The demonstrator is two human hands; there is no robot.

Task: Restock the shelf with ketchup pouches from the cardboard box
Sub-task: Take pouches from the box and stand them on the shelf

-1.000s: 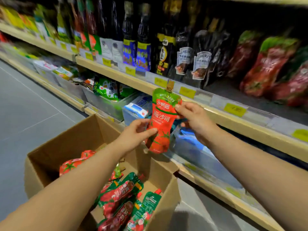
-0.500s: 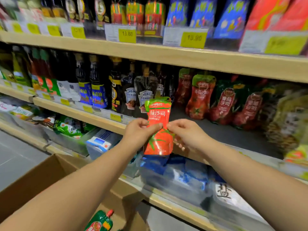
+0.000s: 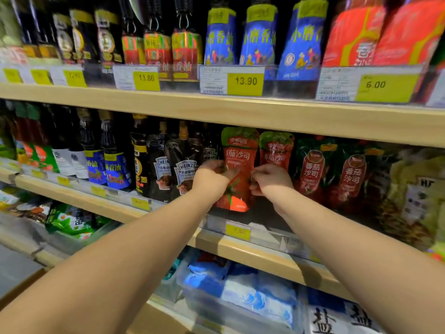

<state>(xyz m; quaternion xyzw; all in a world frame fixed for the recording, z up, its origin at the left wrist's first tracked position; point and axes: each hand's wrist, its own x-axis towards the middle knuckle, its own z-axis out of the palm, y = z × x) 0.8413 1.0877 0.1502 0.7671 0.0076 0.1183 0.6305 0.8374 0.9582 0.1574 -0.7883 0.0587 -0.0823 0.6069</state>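
Note:
A red ketchup pouch (image 3: 238,155) with a green top stands upright on the middle shelf (image 3: 240,247), just right of the Heinz bottles. My left hand (image 3: 213,175) pinches its left edge and my right hand (image 3: 267,177) pinches its right edge, both about halfway up. A second pouch (image 3: 277,148) of the same kind stands directly behind and to the right. Only a brown corner of the cardboard box (image 3: 21,285) shows at the bottom left; its contents are out of view.
Dark Heinz sauce bottles (image 3: 185,165) stand close on the left of the pouch. Darker red-and-green pouches (image 3: 313,169) fill the shelf on the right. The upper shelf board (image 3: 240,112) hangs low above. Blue and white salt bags (image 3: 252,297) lie on the shelf below.
Both hands have carried the pouch forward and up from in front of the shelf edge into the middle shelf. The view has lifted, so the box has dropped almost out of sight.

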